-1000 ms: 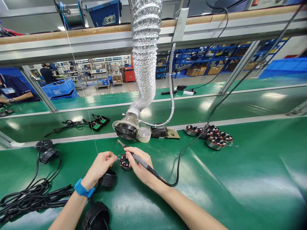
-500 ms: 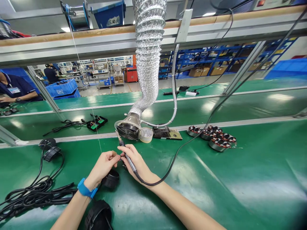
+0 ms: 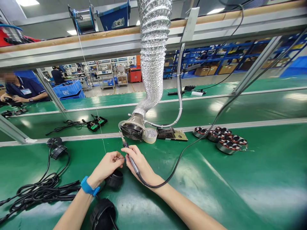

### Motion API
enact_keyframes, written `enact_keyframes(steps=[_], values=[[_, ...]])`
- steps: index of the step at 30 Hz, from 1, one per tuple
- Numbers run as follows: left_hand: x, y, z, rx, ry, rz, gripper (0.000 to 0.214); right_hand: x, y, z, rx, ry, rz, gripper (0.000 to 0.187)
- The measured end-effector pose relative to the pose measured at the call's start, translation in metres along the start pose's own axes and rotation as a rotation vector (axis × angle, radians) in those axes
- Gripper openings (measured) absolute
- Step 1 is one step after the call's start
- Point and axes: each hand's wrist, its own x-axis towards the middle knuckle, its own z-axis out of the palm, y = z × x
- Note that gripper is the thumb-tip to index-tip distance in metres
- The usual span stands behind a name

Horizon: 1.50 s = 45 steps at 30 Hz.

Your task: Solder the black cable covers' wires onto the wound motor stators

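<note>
The right hand (image 3: 142,164) was clamped on the iron (image 3: 127,150), just above the worktop (image 3: 216,182). Its long axis ran away from the person, tip pointing up-left toward the fan (image 3: 131,131). The left hand (image 3: 107,166) pinched a wire (image 3: 120,158).

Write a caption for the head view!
Right hand holds a soldering iron, left hand pinches a wire, near a fan.

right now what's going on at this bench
A person works at a green bench. The right hand holds a soldering iron, tip up near the fume extractor fan. The left hand pinches a thin solder wire that runs down from a spool above. A black round housing lies under the hands, and wound stators lie to the right.
</note>
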Motion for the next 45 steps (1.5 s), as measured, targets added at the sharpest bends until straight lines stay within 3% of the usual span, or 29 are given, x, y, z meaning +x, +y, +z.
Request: enact_keyframes(steps=[6,18,27,36,41,45], values=[[-0.001,-0.003,0.002,0.071,0.009,0.043,0.015,-0.003,0.001,0.000,0.128,-0.020,0.060,0.047],[-0.001,-0.004,0.002,0.092,-0.049,0.095,0.016,-0.002,-0.002,0.001,0.129,-0.012,0.005,0.037],[-0.007,0.002,-0.005,0.105,-0.098,0.008,0.026,-0.005,-0.004,-0.002,0.101,0.012,0.013,0.036],[-0.005,-0.006,-0.008,-0.156,-0.169,-0.129,0.037,-0.013,-0.005,0.000,0.088,0.001,0.026,0.033],[-0.002,-0.011,-0.005,-0.209,-0.137,-0.160,0.040,-0.013,-0.005,0.000,0.055,-0.022,0.011,0.035],[-0.002,-0.011,-0.005,-0.194,-0.093,-0.164,0.040,-0.015,-0.009,-0.012,0.199,-0.056,0.077,0.042]])
